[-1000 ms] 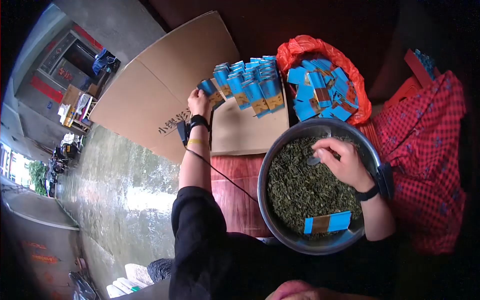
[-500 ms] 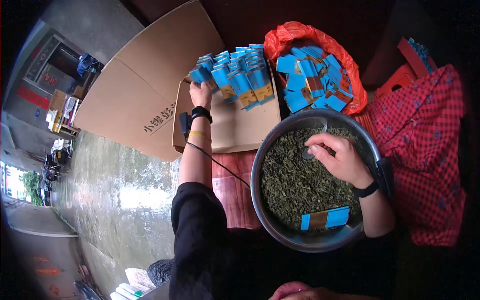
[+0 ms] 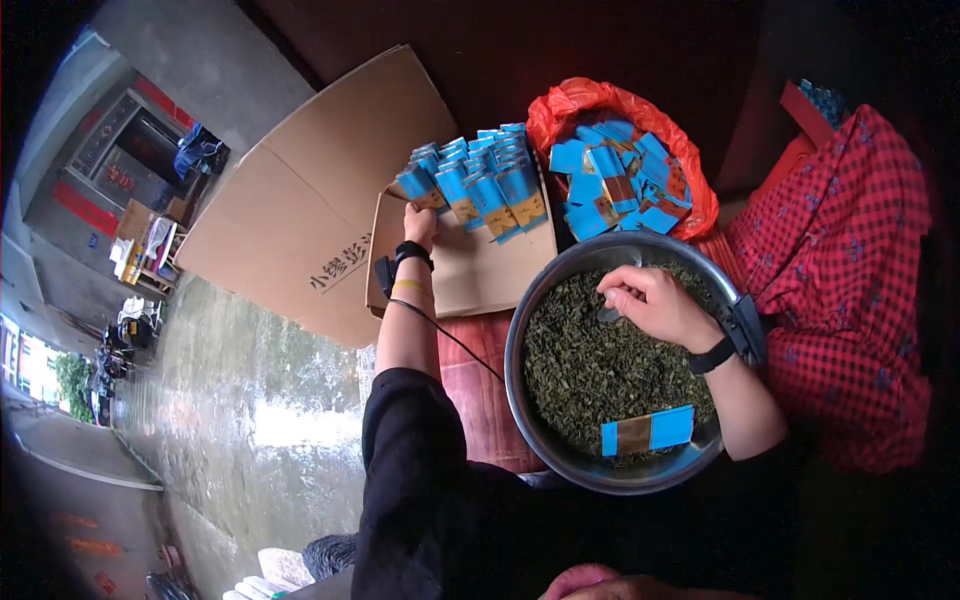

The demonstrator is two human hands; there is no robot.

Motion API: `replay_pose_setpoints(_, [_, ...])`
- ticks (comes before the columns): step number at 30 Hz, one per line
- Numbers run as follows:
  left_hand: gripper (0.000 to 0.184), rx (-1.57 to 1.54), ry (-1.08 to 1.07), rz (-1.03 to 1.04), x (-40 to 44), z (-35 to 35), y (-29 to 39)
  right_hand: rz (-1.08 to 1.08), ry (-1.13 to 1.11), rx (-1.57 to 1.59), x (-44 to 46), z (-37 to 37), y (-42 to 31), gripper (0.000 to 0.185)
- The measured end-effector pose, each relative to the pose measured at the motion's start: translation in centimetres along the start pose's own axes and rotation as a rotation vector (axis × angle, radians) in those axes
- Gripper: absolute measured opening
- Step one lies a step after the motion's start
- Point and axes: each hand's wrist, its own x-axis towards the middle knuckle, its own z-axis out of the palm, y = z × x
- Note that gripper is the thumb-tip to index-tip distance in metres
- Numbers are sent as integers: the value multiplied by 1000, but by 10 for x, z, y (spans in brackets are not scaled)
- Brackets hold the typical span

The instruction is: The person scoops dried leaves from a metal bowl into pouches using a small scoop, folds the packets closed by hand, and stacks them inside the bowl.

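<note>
My left hand (image 3: pixel 420 226) reaches into a shallow cardboard box (image 3: pixel 470 275), its fingers closed on the lower end of the leftmost blue-and-gold packet (image 3: pixel 420 187). Rows of similar packets (image 3: pixel 492 205) stand close together beside it. Over a metal basin (image 3: pixel 515 385) of dried green leaves (image 3: pixel 600 375), my right hand (image 3: pixel 650 303) is closed on a small metal spoon (image 3: pixel 608 314); my fingers cover much of the spoon. One flat blue-and-brown packet (image 3: pixel 648 431) lies on the leaves near the basin's lower edge.
A red plastic bag (image 3: pixel 690 155) full of loose blue packets (image 3: pixel 615 180) sits behind the basin. Red checked cloth (image 3: pixel 840 300) hangs at the right. The box's large cardboard flap (image 3: pixel 300 190) spreads left, above a wet, shiny floor (image 3: pixel 250 400).
The view has shifted slightly. My left hand stays at the leftmost packet, which now stands closer against the row. My right hand remains over the leaves with the spoon.
</note>
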Motion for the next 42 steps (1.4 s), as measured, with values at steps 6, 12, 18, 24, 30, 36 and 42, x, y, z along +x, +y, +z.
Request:
replay_pose_setpoints(6, [43,12,-48,76,31,13,-26,5,-23,-114,0,-2,-6,14])
replay_pose_setpoints(12, [46,225,122,307,26,-13,-15,-159,30,-142,4,2,14,17])
replay_pose_setpoints(18, [18,-7,-559,273,-178,6,78,67,-184,-442,6,-4,42,20])
replay_pose_setpoints(24, [14,362,-1219,500,-359,55,84,104,-146,-487,9,0,46,21])
replay_pose_setpoints(30, [25,737,-1041,952,-422,76,67,80,-136,-467,9,2,52,21])
replay_pose_setpoints(36, [12,191,-1078,424,-386,56,77,57,-132,-405,12,0,58,21])
replay_pose_setpoints(42, [11,-41,-618,344,-323,44,74,135,-161,248,22,-7,62,34])
